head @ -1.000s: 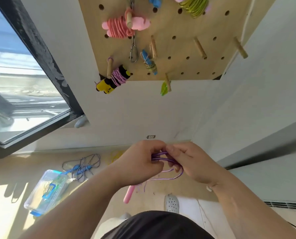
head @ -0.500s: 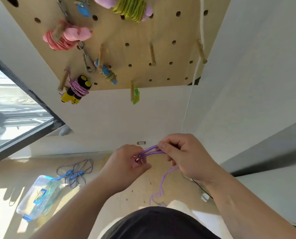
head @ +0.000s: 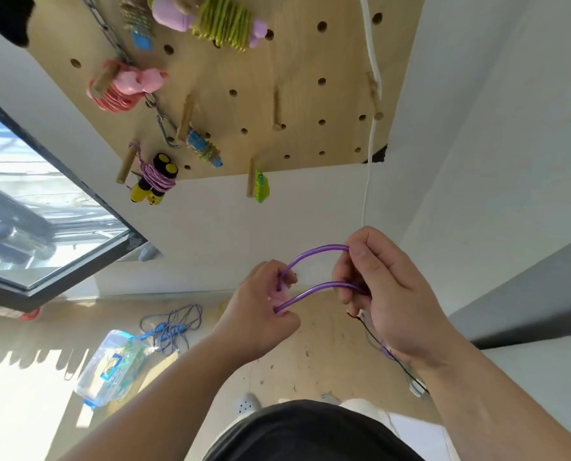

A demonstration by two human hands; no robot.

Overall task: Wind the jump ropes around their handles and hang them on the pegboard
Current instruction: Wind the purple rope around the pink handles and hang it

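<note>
A purple jump rope (head: pixel 317 287) arcs in two strands between my hands. My left hand (head: pixel 260 314) grips its pink handles, which the fingers mostly hide. My right hand (head: pixel 387 294) pinches the rope's loop, and a short purple end shows below its palm. Above, the wooden pegboard (head: pixel 304 54) carries wound ropes: a pink one (head: pixel 124 86), a yellow-green one on purple handles (head: pixel 220 24), a purple one on yellow-black handles (head: pixel 154 178), a blue one (head: pixel 204 149) and a small green one (head: pixel 260 186). Several wooden pegs (head: pixel 277 108) stand bare.
On the floor lie a tangled blue rope (head: pixel 171 327) and a clear plastic box (head: pixel 111 367). A white cord (head: pixel 370 128) hangs down the pegboard's right side. A dark-framed window (head: pixel 44 227) fills the left. A thin black wire (head: pixel 390 354) runs under my right hand.
My hands have drawn apart, stretching the purple rope into two open arcs. The loose tail that dangled below them has been taken up. The view has shifted toward the pegboard.
</note>
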